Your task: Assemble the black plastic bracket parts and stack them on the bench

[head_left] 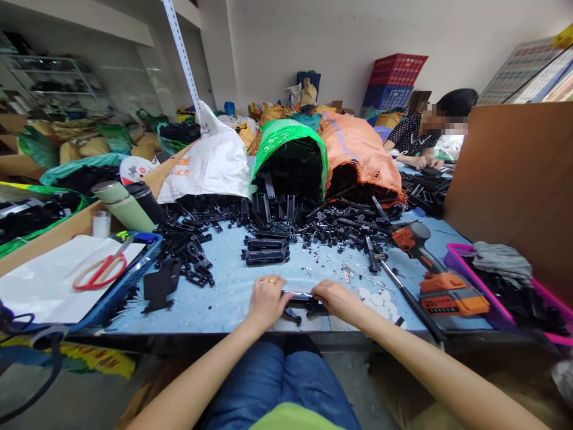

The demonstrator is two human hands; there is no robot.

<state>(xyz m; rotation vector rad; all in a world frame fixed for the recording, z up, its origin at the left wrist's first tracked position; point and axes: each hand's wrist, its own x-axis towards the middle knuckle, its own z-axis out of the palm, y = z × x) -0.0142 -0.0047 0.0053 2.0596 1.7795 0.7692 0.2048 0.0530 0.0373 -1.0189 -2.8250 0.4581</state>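
Near the table's front edge, a long black plastic part (301, 296) lies across between my two hands. My left hand (267, 301) is closed on its left end, and a ring shows on one finger. At the right end, the fingers of my right hand (335, 298) are pinched on the same part. Just below it, close to my left thumb, a small black piece with a round end (293, 316) rests on the table. Several similar black parts (265, 251) are stacked a little farther back. White round discs (380, 301) lie to the right of my right hand.
An orange cordless drill (452, 292) and a black-handled hammer (412, 298) lie at right. Green (290, 134), white (210, 161) and orange sacks (358, 140) spill black parts behind. Red scissors (101, 272) rest on paper at left. A co-worker (416, 134) leans over the table, far right.
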